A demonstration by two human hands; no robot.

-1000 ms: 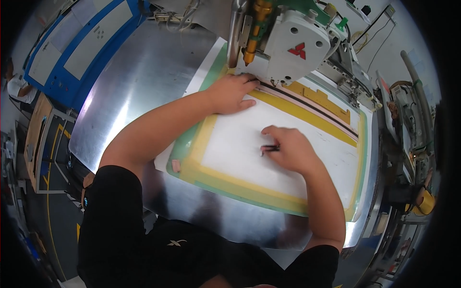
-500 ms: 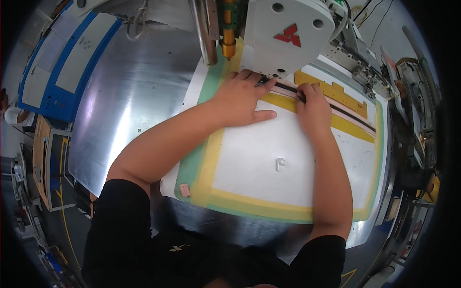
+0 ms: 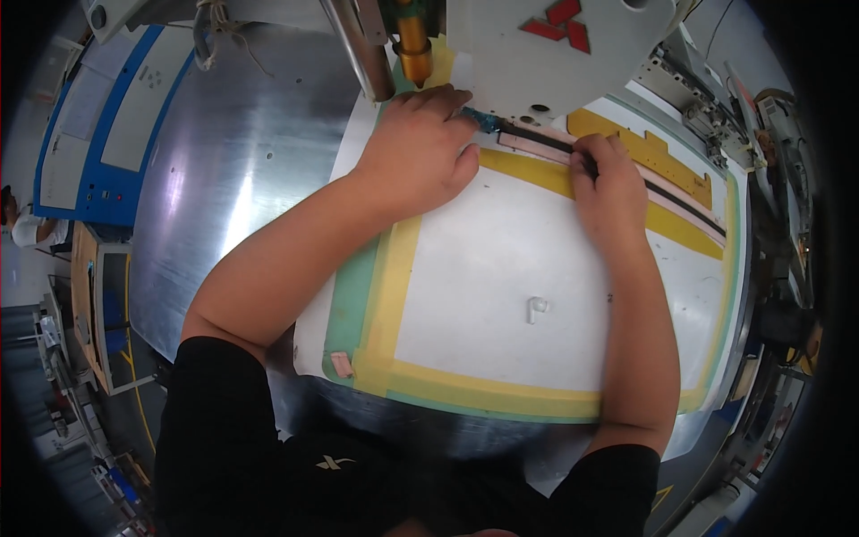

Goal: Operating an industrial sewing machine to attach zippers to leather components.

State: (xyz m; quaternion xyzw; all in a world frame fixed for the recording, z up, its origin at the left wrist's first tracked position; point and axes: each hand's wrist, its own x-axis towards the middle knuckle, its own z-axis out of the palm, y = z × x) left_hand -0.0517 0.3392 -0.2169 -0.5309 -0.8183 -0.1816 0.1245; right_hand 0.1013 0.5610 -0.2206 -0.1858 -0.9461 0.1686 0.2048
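A long narrow black strip lies along a pale pink band, slanting down to the right across the white work board. At its left end is a small blue patterned piece. My left hand is curled at that blue piece, its thumb and fingers drawn together on its end; the fingertips are partly hidden. Further right, my right hand pinches the black strip between thumb and fingers. A grey machine head stands just beyond the strip, covering part of the area.
A brass-coloured cylinder hangs beside a metal post above my left hand. A yellow template plate lies behind the strip. A small clear piece rests on the board. A blue control cabinet stands at left, past a metal tabletop.
My left hand has moved left and its thumb has drawn in, uncovering the blue piece. My right hand still pinches the black strip. The view has shifted slightly.
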